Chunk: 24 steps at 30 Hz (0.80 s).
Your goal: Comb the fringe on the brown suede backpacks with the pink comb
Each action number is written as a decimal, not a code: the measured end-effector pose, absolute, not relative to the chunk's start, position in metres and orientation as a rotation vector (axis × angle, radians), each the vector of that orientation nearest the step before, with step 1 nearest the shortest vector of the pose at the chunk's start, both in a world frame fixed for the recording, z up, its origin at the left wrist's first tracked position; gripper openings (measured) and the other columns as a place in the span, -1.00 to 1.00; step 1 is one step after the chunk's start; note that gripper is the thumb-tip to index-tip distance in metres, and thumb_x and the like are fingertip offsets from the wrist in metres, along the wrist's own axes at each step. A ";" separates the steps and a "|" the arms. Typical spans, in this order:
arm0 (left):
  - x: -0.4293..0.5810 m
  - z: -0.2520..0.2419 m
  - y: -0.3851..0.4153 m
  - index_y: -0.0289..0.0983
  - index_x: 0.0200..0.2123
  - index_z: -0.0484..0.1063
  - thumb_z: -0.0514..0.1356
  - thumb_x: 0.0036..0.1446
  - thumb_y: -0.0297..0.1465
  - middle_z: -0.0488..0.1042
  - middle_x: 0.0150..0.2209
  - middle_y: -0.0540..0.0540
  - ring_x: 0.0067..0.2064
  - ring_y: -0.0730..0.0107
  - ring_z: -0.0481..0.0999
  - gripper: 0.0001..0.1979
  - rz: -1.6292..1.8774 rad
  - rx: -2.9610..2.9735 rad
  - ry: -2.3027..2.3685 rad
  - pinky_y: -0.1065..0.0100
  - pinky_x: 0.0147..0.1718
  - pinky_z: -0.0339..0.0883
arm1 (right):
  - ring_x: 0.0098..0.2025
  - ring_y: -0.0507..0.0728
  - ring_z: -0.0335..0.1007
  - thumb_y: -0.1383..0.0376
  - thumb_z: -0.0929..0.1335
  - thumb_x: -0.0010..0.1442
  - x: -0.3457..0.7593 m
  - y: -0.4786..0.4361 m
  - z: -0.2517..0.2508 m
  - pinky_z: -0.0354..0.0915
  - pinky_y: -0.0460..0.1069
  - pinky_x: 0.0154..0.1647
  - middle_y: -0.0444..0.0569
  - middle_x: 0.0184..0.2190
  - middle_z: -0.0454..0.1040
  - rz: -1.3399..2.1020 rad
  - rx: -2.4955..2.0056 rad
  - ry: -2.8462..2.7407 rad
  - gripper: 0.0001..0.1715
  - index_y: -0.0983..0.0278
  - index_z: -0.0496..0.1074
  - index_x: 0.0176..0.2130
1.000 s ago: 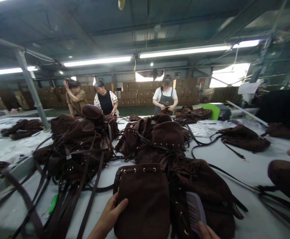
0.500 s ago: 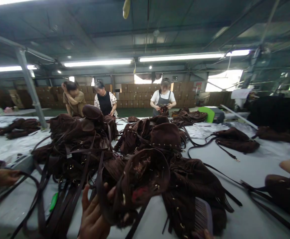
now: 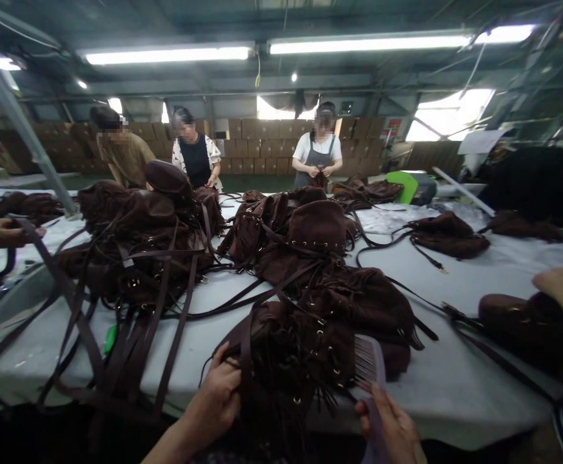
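Left hand [image 3: 220, 390] gripped a brown bag [image 3: 288, 351] at the near edge of the counter [image 3: 455, 386], its lower end lost in shadow. Right hand [image 3: 391, 422] clasped a comb [image 3: 369, 362], handle partly covered.

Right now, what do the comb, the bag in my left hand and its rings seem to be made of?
Comb: probably smooth plastic, pale purple with thin, even teeth. Bag: suede or imitation, judging by its matte, dark brown, softly folding surface; I cannot tell which. Rings: likely polished metal, as they shine gold.
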State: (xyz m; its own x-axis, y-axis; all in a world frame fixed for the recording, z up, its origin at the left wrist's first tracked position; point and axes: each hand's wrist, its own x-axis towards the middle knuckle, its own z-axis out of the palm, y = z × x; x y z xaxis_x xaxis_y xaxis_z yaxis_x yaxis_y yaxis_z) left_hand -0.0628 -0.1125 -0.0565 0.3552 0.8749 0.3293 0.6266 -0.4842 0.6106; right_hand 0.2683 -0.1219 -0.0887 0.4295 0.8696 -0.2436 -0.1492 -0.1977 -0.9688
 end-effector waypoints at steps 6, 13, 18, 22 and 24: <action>-0.065 -0.032 -0.111 -0.19 -0.23 0.51 0.16 0.16 -0.19 0.54 -0.30 -0.09 -0.20 0.12 0.51 -0.76 1.443 1.608 1.740 0.16 -0.10 0.34 | -0.61 0.06 0.36 -0.29 0.43 -0.13 0.242 -0.126 -0.099 0.27 -0.12 -0.63 -0.07 -0.58 0.51 1.207 -1.450 -0.730 -0.23 0.32 0.43 -0.27; -0.040 -0.017 -0.092 -0.20 0.08 0.38 0.27 0.06 -0.15 0.44 0.05 -0.23 0.08 -0.10 0.36 -0.48 1.225 1.972 1.748 0.04 0.12 0.11 | -0.79 -0.06 0.00 -0.32 0.41 -0.13 0.219 -0.124 -0.112 -0.04 -0.16 -0.79 -0.23 -0.73 0.33 1.257 -1.446 -0.733 -0.22 0.27 0.37 -0.28; -0.035 -0.039 -0.054 -0.17 -0.20 0.50 0.21 0.12 -0.16 0.54 -0.30 -0.21 -0.18 -0.07 0.51 -0.75 0.944 1.716 1.777 0.13 -0.11 0.25 | -0.44 0.19 0.50 -0.14 0.41 0.05 0.205 -0.115 -0.085 0.39 -0.03 -0.45 -0.07 -0.48 0.55 0.988 -1.562 -1.118 -0.36 0.27 0.44 -0.09; -0.047 -0.048 -0.042 -0.22 -0.38 0.51 0.12 0.18 -0.13 0.54 -0.40 -0.15 -0.26 0.01 0.52 -0.68 1.024 1.562 1.763 0.22 -0.23 0.28 | 0.01 0.35 0.44 -0.06 0.38 0.12 0.192 -0.110 -0.077 0.37 0.15 0.03 0.19 -0.04 0.51 0.591 -1.604 -1.341 -0.30 0.36 0.37 0.08; -0.050 -0.042 -0.054 -0.26 -0.33 0.54 0.12 0.17 -0.11 0.56 -0.35 -0.11 -0.23 0.08 0.51 -0.64 1.197 1.440 1.589 0.28 -0.25 0.31 | 0.01 0.35 0.44 -0.01 0.38 0.13 0.186 -0.106 -0.080 0.40 0.17 0.00 0.20 -0.03 0.50 0.432 -1.526 -1.440 -0.32 0.35 0.36 0.10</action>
State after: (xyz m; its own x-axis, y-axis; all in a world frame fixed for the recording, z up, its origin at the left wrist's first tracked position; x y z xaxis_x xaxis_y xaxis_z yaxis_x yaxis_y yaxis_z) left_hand -0.0499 -0.0536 -0.0422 -0.1637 0.9817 0.0969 0.3640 -0.0312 0.9309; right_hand 0.1856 -0.1062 -0.0797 0.2414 0.9076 0.3436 0.5679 0.1550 -0.8084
